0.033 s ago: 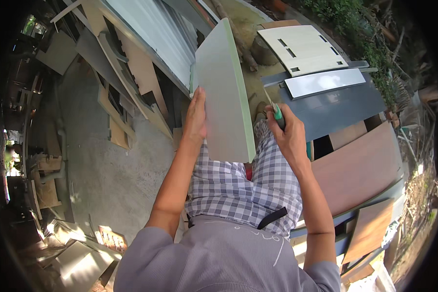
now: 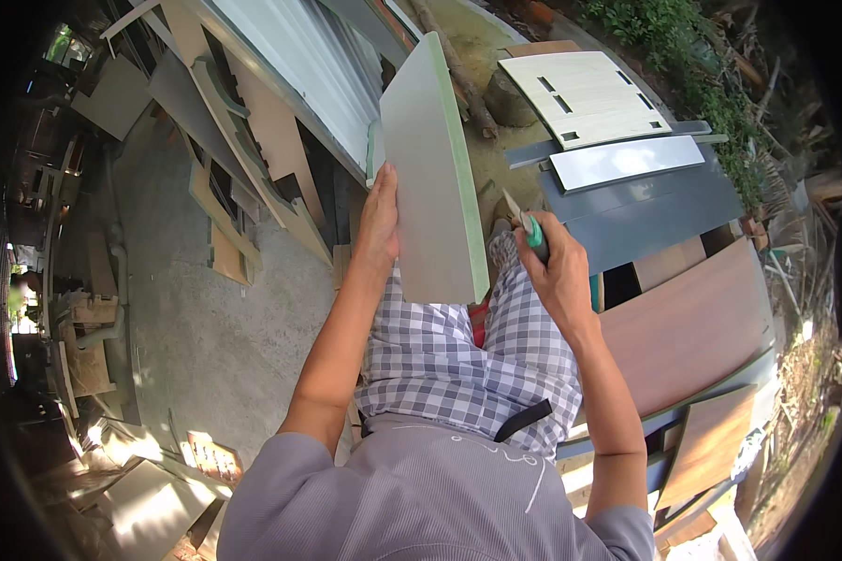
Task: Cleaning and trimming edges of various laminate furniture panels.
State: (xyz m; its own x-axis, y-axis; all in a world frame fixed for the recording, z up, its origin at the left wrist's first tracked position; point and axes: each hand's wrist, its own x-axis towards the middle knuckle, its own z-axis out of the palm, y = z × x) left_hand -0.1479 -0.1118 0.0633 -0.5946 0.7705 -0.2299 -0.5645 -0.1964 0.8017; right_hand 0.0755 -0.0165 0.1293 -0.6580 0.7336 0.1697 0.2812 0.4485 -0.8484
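Observation:
My left hand (image 2: pixel 380 220) grips the left edge of a board (image 2: pixel 426 178), fingers wrapped behind it. The board is light grey on its face with a pale green edge, held upright and tilted above my lap. To the right of the board, my right hand (image 2: pixel 559 265) is closed round the handle of a knife (image 2: pixel 535 237). This handle is green and dark, and the narrow pointed blade sticks up and away from me. Blade and board are apart. Most of the board's far side is hidden from view.
Sheets and cut panels (image 2: pixel 281 140) lean at the far left beside a concrete floor (image 2: pixel 225 337). A slotted cream panel (image 2: pixel 585 96), a white strip (image 2: pixel 627 163) and a dark grey sheet (image 2: pixel 646 210) lie at right. Nearer is a brownish sheet (image 2: pixel 688 323).
The board has shifted slightly upward and to the right. In my right hand the knife has turned a little, showing more of its blade.

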